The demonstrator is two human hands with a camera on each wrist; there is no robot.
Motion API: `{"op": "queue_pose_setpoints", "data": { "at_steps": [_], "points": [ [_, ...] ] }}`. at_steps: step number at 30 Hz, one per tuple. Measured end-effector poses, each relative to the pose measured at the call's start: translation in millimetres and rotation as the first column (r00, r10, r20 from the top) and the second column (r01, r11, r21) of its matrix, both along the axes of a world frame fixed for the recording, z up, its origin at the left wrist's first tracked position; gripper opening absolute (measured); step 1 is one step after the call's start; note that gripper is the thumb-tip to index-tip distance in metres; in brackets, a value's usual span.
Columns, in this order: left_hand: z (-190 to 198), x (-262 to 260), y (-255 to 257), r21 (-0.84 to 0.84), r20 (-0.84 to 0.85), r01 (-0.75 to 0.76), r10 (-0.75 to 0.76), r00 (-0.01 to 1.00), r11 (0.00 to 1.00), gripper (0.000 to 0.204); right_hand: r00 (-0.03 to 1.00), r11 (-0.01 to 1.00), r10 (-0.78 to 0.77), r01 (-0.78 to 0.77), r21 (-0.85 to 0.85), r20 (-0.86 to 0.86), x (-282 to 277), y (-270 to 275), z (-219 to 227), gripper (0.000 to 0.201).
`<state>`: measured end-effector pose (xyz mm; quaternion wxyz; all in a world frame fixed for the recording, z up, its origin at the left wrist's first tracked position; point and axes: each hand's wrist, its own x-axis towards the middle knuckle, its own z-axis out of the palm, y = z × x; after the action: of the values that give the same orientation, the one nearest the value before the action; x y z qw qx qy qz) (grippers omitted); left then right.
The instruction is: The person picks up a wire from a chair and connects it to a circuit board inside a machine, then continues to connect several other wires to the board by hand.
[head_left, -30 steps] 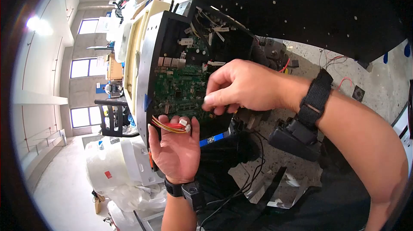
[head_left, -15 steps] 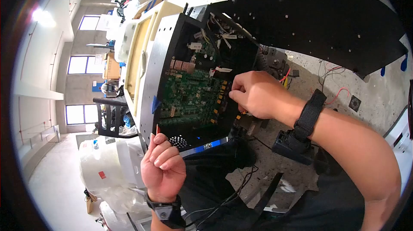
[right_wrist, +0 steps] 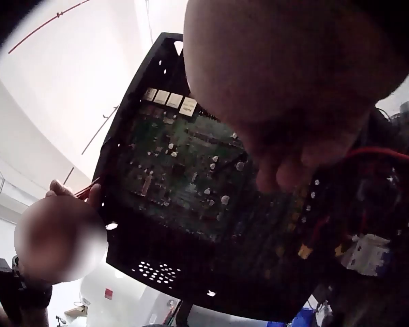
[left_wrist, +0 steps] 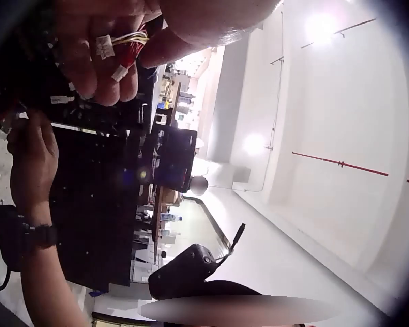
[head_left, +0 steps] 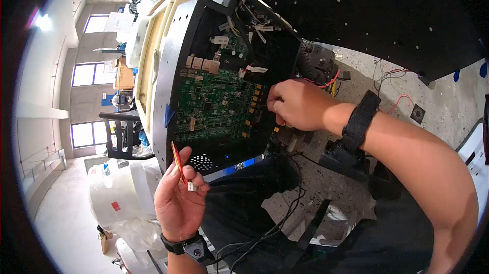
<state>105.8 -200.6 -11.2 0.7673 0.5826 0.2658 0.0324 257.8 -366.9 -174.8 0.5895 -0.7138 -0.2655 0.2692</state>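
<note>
My left hand (head_left: 178, 205) holds a bundle of red, yellow and white wires (head_left: 178, 162) between thumb and fingers. White plug connectors (left_wrist: 105, 48) at the wire ends lie against the fingers in the left wrist view. In front, a green circuit board (head_left: 206, 103) is fixed inside a black metal case (head_left: 178, 44). My right hand (head_left: 303, 105) has its fingers curled at the board's right edge, beside a row of yellow connectors (head_left: 253, 105). Its fingertips are partly hidden, and I cannot tell whether they pinch anything.
A large black panel (head_left: 377, 19) hangs at the upper right. Labelled cables (head_left: 257, 69) run inside the case. Below are black cables (head_left: 293, 207) and a speckled floor (head_left: 351, 192) with loose wires. A wrapped white object (head_left: 117, 192) stands at the left.
My left hand was open under the wires, then curled its fingers, and now grips them lower and farther left. My right hand has shifted rightward from over the board to its edge.
</note>
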Motion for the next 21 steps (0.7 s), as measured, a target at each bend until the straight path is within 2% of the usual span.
{"op": "queue_pose_setpoints", "data": {
  "at_steps": [3,5,6,8,9,10,12,14,16,17,18,19,21],
  "points": [
    [-4.5,-3.8,5.7,-0.047,0.033,0.067,-0.066,0.997,0.997,0.044,0.999,0.998,-0.02,0.018,-0.06,-0.037,0.0,-5.0,-3.4,0.023],
    [-9.6,-6.3,6.2,0.097,0.035,0.129,-0.133,0.99,0.987,0.048,0.999,0.998,-0.002,0.005,-0.07,0.051,-4.0,-7.3,-8.6,0.024],
    [-13.3,-6.2,2.1,0.089,0.038,0.128,-0.132,0.991,0.988,0.048,0.999,0.997,-0.001,0.005,-0.078,0.052,-6.9,-8.6,-10.0,0.024],
    [-20.9,-6.2,-8.6,0.146,0.035,0.018,-0.023,0.999,0.989,0.049,1.0,0.988,0.0,0.005,-0.154,0.029,-14.2,-11.1,-5.3,0.025],
    [-25.2,-8.1,-2.8,0.058,0.052,0.078,-0.081,0.995,0.995,0.054,0.999,0.987,0.0,0.006,-0.162,0.033,-15.6,-13.2,-2.2,0.025],
    [-31.6,-10.7,-1.3,0.05,0.054,0.078,-0.081,0.995,0.996,0.054,1.0,0.983,0.015,-0.018,-0.181,-0.017,-17.7,-16.0,2.6,0.025],
    [-49.8,-15.8,-4.6,0.1,-0.017,0.067,-0.065,0.998,0.993,0.057,0.998,0.977,0.029,-0.042,-0.207,-0.064,-21.2,-18.0,6.7,0.026],
    [-76.7,-23.2,-8.2,0.218,-0.213,0.195,-0.148,0.966,0.956,0.061,0.998,0.972,-0.001,-0.013,-0.237,-0.058,-21.4,-18.7,7.1,0.026],
    [-110.0,-28.1,-8.0,0.364,-0.201,0.209,-0.143,0.969,0.907,0.071,0.999,0.967,0.004,-0.017,-0.256,-0.049,-22.9,-19.0,9.6,0.026],
    [-122.0,-28.6,-1.7,0.356,-0.199,0.202,-0.137,0.97,0.912,0.071,0.998,0.968,-0.015,0.001,-0.25,-0.055,-25.5,-19.9,12.2,0.026],
    [-133.6,-26.5,3.8,0.443,-0.186,0.185,-0.112,0.976,0.877,0.076,0.998,0.969,-0.035,0.02,-0.246,-0.058,-26.9,-21.1,14.2,0.026],
    [-141.3,-23.7,6.5,0.524,-0.17,0.166,-0.088,0.982,0.835,0.081,0.998,0.984,-0.009,-0.001,-0.181,-0.056,-28.1,-21.7,12.2,0.023],
    [-146.5,-17.0,10.2,0.485,-0.18,0.147,-0.066,0.981,0.862,0.083,0.999,0.984,0.011,-0.017,-0.175,-0.034,-32.4,-22.6,9.7,0.023]
  ]
}}
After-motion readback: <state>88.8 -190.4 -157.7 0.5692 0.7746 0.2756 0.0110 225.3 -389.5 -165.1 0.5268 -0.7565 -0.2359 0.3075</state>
